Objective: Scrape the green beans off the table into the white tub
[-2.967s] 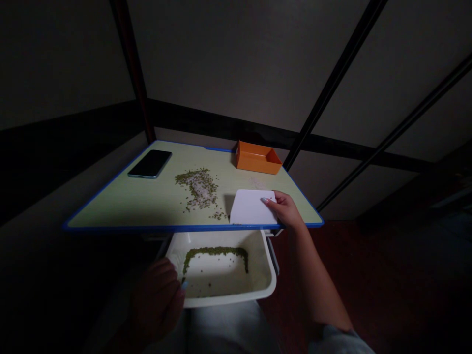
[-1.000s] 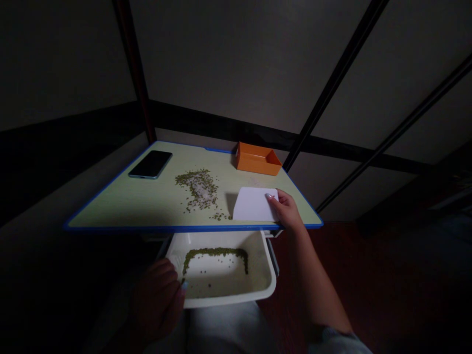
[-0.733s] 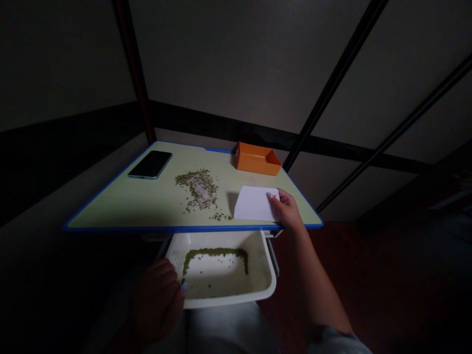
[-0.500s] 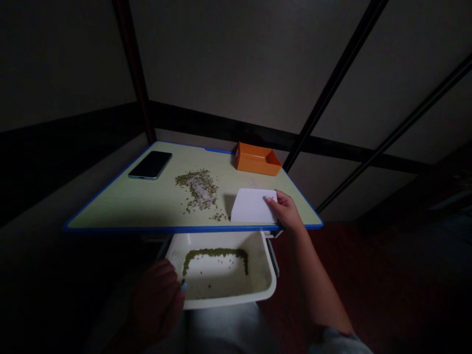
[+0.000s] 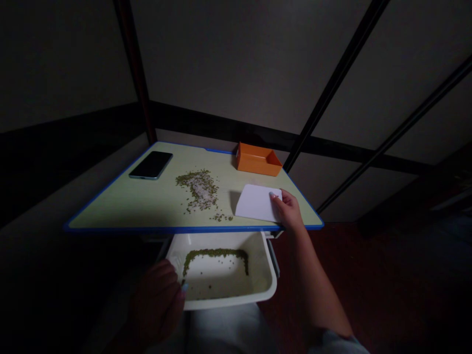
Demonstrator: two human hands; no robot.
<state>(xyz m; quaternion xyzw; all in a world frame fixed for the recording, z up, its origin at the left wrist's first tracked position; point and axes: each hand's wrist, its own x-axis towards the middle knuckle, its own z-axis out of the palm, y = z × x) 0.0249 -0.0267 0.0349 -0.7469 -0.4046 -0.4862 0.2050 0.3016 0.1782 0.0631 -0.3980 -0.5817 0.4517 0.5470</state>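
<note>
My right hand pinches a flat white plastic scraper by its right end, thumb on top, near the front of the table. Left of the scraper lies a pile of small green beans with whitish grains mixed in, and a few loose beans trail toward the table's front edge. My left hand, dim in shadow, is closed on the left rim of a white plastic tub. Inside the tub, green beans line the back and sides of its floor, with a few scattered singly.
The pale table has a blue edge. A dark-screened phone lies at its back left, and an orange open box stands at the back right. The tub sits below the table's front edge. Panelled wall rises behind.
My right hand has shifted the scraper slightly to the right and back, away from the loose beans, and tilted it a little. My left hand and the tub have stayed put.
</note>
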